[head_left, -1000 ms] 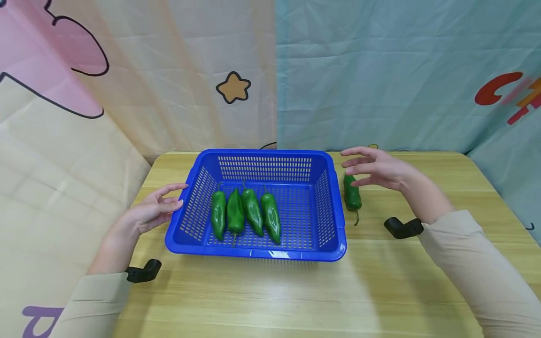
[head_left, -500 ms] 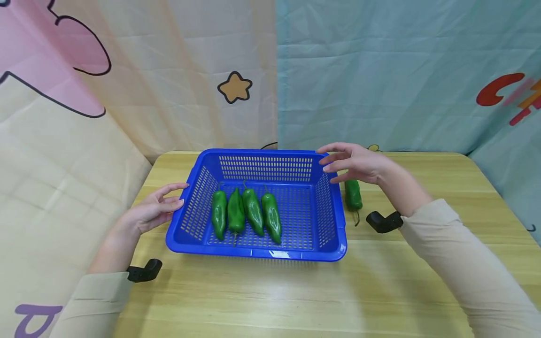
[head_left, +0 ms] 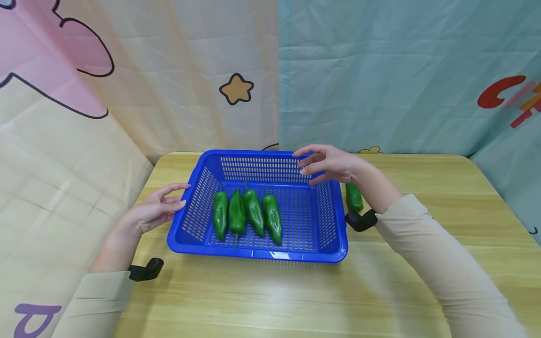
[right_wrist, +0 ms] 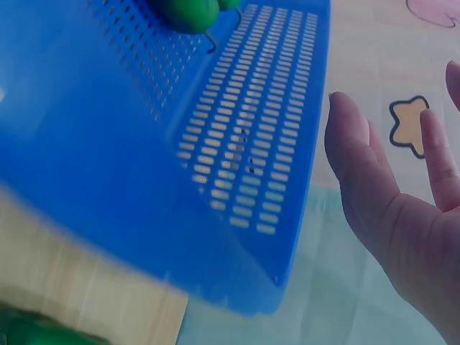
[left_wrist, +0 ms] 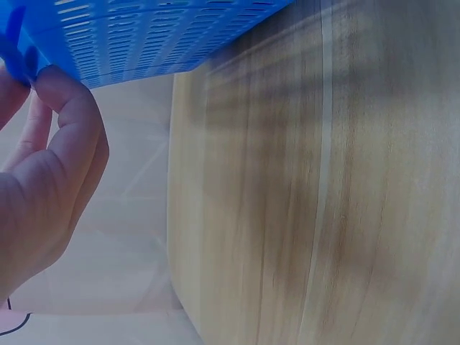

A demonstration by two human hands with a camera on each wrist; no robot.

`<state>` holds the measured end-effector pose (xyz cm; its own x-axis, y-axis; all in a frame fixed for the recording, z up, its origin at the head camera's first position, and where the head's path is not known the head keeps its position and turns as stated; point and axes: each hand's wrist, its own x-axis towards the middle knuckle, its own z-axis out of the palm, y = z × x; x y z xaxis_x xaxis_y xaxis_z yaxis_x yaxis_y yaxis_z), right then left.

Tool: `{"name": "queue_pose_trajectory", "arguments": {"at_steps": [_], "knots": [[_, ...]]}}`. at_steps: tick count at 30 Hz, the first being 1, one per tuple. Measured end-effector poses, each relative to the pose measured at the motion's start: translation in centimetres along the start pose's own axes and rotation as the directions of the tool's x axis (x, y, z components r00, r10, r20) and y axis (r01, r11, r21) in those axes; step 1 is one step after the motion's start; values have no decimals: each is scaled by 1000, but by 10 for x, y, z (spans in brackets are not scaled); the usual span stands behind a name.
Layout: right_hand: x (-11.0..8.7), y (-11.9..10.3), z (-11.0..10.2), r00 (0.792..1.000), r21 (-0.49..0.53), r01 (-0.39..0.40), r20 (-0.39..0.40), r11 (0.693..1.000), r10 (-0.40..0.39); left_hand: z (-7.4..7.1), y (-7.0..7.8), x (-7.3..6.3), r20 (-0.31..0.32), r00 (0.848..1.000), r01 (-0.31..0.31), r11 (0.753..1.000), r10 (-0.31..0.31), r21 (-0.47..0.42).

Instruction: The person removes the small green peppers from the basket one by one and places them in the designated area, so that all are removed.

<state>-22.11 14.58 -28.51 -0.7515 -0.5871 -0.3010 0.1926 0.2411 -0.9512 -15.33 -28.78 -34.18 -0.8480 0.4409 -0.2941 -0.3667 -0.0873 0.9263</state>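
A blue plastic basket (head_left: 258, 255) with slotted walls holds several green peppers (head_left: 253, 213) lying side by side in its left half. My left hand (head_left: 158, 209) is at the basket's left rim; in the left wrist view its thumb and fingers pinch that blue edge. Over the basket's back right part hovers my right hand (head_left: 327, 164), fingers spread and nothing in them. Another green pepper (head_left: 354, 197) lies on the table just right of the basket, partly hidden by the right arm.
The basket stands on a light wooden table (head_left: 262, 300). Patterned cloth curtains (head_left: 359, 80) hang behind and along the sides. Each wrist wears a black camera mount (head_left: 145, 270).
My right hand has moved left, from above the lone pepper to over the basket's back right part. The left hand, basket and peppers look unmoved.
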Motion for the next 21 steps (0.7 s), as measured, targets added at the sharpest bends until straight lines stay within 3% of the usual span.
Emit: {"name": "queue_pose_trajectory", "arguments": {"at_steps": [12,21], "knots": [[27,4,26,999,11,-18,42,1000,17,2,-1,-3,-21,1000,7,999,-6,38],[45,16,44,997,5,-43,57,999,42,1,-3,-4,9,1000,-6,1000,6,28]]}}
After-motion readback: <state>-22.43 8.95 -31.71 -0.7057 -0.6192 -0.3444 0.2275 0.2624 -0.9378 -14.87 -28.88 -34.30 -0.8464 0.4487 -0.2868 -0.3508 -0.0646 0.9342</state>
